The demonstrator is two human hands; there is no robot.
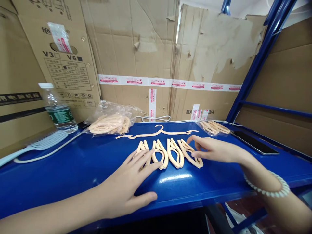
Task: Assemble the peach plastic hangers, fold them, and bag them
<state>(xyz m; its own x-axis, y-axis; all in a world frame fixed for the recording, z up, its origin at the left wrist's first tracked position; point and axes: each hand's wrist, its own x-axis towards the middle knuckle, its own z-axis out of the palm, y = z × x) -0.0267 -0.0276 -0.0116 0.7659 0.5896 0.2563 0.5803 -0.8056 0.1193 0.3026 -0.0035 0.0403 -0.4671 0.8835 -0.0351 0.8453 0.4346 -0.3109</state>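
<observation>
Several folded cream hangers stand in a row on the blue shelf; a middle one (175,153) lies untouched. My left hand (134,178) is spread over the leftmost folded hanger (143,146), its fingers partly covering it and reaching the one beside it. At the right end, my right hand (209,148) has its thumb and index finger apart, touching or just above the rightmost folded hanger (195,158). Behind the row lies an unfolded hanger (159,132) with its hook pointing away.
Bagged hangers lie at the back left (109,123) and back right (214,127). A water bottle (60,115) and hairbrush (48,140) are on the left, a phone (254,142) on the right. Cardboard (136,58) stands behind; a white cable runs along the back.
</observation>
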